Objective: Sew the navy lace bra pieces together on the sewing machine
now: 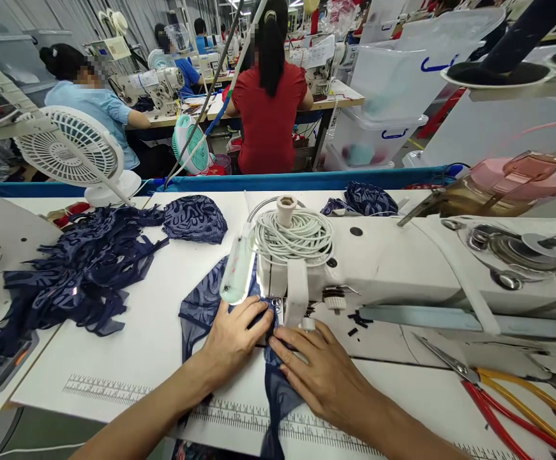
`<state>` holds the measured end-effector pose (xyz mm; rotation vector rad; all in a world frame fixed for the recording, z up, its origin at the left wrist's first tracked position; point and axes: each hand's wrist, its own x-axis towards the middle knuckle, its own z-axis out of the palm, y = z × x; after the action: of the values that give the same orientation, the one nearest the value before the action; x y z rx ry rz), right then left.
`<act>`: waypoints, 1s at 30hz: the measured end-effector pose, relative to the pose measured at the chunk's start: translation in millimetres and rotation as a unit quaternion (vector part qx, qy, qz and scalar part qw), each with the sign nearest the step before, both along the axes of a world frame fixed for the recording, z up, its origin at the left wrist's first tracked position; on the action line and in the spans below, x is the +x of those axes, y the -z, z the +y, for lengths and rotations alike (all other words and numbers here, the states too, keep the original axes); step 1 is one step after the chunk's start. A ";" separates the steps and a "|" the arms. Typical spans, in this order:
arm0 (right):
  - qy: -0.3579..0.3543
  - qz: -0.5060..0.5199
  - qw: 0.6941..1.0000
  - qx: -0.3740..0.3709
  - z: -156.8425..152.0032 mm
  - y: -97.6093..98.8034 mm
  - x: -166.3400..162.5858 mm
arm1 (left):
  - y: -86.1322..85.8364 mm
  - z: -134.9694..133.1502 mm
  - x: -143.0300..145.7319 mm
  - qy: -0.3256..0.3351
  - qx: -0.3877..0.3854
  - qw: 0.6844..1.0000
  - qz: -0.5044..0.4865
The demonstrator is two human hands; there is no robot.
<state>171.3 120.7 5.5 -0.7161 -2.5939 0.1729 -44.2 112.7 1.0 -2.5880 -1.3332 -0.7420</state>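
Note:
My left hand (233, 337) lies flat on a navy patterned fabric piece (204, 305), fingers together and pressing it down just left of the needle of the white sewing machine (402, 265). Close beside it, my right hand (323, 370) presses the same fabric from the right, its fingertips touching the cloth below the presser foot. The fabric's tail (278, 402) hangs over the table's front edge between my wrists. A lamp (237, 271) on a flexible neck shines on the needle area.
A heap of navy fabric pieces (76, 268) lies at left, another small pile (366, 198) behind the machine. Scissors (445, 361) and red and yellow tubes (512, 402) rest at right. A white fan (74, 150) stands at back left. Other people sew at tables beyond.

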 end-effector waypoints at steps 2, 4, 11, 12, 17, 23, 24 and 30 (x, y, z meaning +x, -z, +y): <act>0.002 0.001 1.000 0.003 0.0 0.1 0.1 | -0.5 -0.7 1.8 -0.002 0.005 1.000 -0.010; 0.006 0.007 1.000 0.003 -0.5 0.7 0.3 | 0.4 -3.0 3.8 -0.013 0.011 1.000 -0.019; 0.018 0.005 1.000 -0.021 4.0 6.5 -1.7 | 7.1 7.6 2.2 -0.016 -0.080 0.997 0.015; 0.020 0.002 0.999 -0.024 5.0 6.9 -2.4 | 6.8 9.9 2.3 -0.021 -0.088 0.996 0.020; 0.028 -0.010 0.998 -0.060 5.2 4.4 -6.5 | 0.4 6.7 11.9 -0.081 -0.049 0.995 0.014; 0.011 0.011 0.997 -0.076 -2.4 -1.1 -3.6 | 2.2 -10.1 18.1 -0.097 0.001 0.995 0.024; 0.004 0.011 0.997 -0.079 -3.4 -1.8 -2.5 | 2.3 -11.6 17.2 -0.095 -0.007 0.995 0.010; -0.003 -0.007 0.996 -0.092 -4.9 -4.8 1.6 | -0.4 -18.7 18.2 -0.085 -0.009 0.996 0.017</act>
<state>172.9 115.8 10.3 -0.7765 -2.6167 0.4131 -26.0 94.0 1.4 -2.4489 -1.5323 -0.6585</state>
